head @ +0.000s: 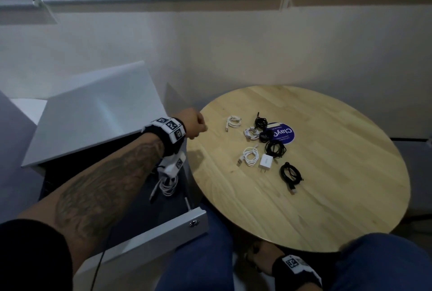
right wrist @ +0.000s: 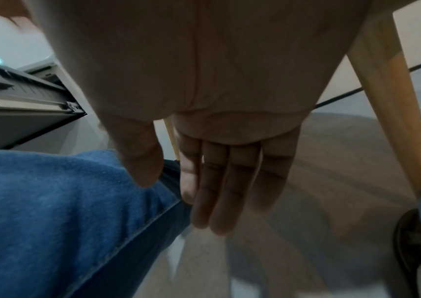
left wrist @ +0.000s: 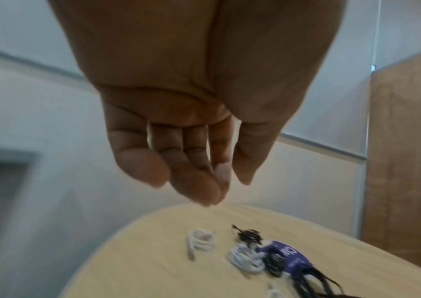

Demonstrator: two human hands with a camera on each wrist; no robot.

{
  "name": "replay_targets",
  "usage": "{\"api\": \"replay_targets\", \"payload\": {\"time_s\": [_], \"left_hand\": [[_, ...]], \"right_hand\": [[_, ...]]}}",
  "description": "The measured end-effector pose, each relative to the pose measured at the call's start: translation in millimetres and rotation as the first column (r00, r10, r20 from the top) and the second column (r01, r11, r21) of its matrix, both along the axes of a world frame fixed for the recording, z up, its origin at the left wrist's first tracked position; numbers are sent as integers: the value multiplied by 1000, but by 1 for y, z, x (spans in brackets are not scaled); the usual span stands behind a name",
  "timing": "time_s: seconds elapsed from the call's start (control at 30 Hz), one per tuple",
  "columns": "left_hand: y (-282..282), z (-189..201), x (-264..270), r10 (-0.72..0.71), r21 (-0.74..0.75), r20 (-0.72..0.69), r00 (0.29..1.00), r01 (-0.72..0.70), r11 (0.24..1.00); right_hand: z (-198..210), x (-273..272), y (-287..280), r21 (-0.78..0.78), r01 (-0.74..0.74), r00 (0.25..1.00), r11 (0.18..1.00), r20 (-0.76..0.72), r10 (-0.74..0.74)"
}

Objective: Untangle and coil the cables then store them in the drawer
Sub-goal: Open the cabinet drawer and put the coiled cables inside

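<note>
Several coiled cables lie on the round wooden table point(head: 327, 197): white coils point(head: 233, 122) point(head: 251, 132) point(head: 250, 156) and black coils point(head: 261, 122) point(head: 275, 149) point(head: 291, 173). A white charger plug point(head: 266, 162) sits among them. The drawer point(head: 152, 237) at the left stands pulled out, with one white coiled cable point(head: 168, 185) on its dark floor. My left hand point(head: 197, 124) hovers at the table's left edge, fingers point(left wrist: 194, 187) loosely curled and empty, short of the nearest white coil point(left wrist: 200, 240). My right hand point(head: 259, 259) hangs under the table between my knees, fingers point(right wrist: 217, 191) straight and empty.
A blue round sticker point(head: 281, 135) lies under the cables. A white cabinet top point(head: 93, 115) rises behind the drawer. My jeans-clad knees point(head: 198, 255) sit under the table's near edge. A wooden table leg point(right wrist: 393, 113) stands beside my right hand.
</note>
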State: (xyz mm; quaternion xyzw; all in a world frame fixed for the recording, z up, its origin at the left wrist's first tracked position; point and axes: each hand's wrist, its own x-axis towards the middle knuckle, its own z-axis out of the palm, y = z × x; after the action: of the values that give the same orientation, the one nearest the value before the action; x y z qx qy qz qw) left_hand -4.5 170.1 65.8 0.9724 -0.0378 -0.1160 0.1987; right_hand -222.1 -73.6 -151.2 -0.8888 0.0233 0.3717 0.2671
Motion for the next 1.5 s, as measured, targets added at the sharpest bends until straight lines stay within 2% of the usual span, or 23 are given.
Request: {"api": "replay_targets", "payload": {"time_s": [0.1,0.17,0.23,0.3,0.33,0.37,0.4,0.43,0.47,0.5,0.6,0.67,0.73,0.8,0.9,0.97,1.0,1.07,1.13,1.23,1.33,1.5], "left_hand": [[-62,-28,23,-11,-56,-137,991,3,998],[-93,-65,41,2,-34,-234,972,-10,999],[-109,-121,72,8,94,-288,958,20,995],[-116,-203,122,16,260,-289,957,63,964],[-121,-229,133,31,317,-302,953,70,946],[-124,-239,132,32,343,-307,951,79,936],[-127,-227,119,34,355,-318,948,85,931],[-128,-226,111,45,381,-343,938,95,920],[-130,-216,99,43,364,-340,939,89,927],[-130,-206,90,28,309,-329,944,80,948],[-125,-159,65,43,56,-243,969,-31,998],[-111,-124,48,82,-104,-185,979,-102,989],[-86,-87,35,124,-229,-129,984,-151,962],[-50,-57,23,173,-310,-69,983,-185,932],[18,-20,5,198,-249,13,980,-188,950],[65,-2,-12,158,-103,77,984,-150,983],[86,0,-20,150,-43,84,985,-147,988],[124,-4,-37,139,8,50,989,-140,990],[150,-11,-57,104,24,-47,993,-103,994],[169,-33,-77,55,98,-139,989,-41,994],[170,-58,-89,51,158,-173,983,-24,987],[155,-71,-92,60,189,-172,983,-27,982]], "right_hand": [[-9,3,-2,-70,-27,999,997,40,30],[-12,5,-2,-57,-56,997,997,46,59],[-12,8,-3,-78,-80,996,994,28,83],[-15,10,-2,-138,-291,953,947,48,300],[-25,12,-3,-119,-269,951,956,126,283],[-25,17,-6,-119,-173,941,978,272,200],[-22,20,-5,-118,-135,920,984,354,169],[-23,19,-4,-150,-221,898,964,354,261],[-33,19,-2,-124,-274,918,954,262,298],[-36,17,0,-90,-303,935,949,166,314],[-37,15,-2,-56,-254,963,966,75,258],[-27,13,-2,-68,-188,981,980,42,191],[-25,12,-3,-69,-180,984,981,1,180],[-25,6,-4,-32,-148,989,988,-31,147],[-21,2,-5,-88,-146,989,985,11,148],[-8,1,-3,-129,-164,985,978,35,170],[-10,2,-3,-163,-168,978,972,99,185],[-2,-2,-1,-208,-173,970,963,133,203],[5,-4,1,-238,-166,969,957,138,203],[15,-9,3,-196,-120,981,973,129,147],[12,-7,-1,-250,-71,988,966,116,103],[5,-5,-3,-222,-53,993,974,90,75]]}}
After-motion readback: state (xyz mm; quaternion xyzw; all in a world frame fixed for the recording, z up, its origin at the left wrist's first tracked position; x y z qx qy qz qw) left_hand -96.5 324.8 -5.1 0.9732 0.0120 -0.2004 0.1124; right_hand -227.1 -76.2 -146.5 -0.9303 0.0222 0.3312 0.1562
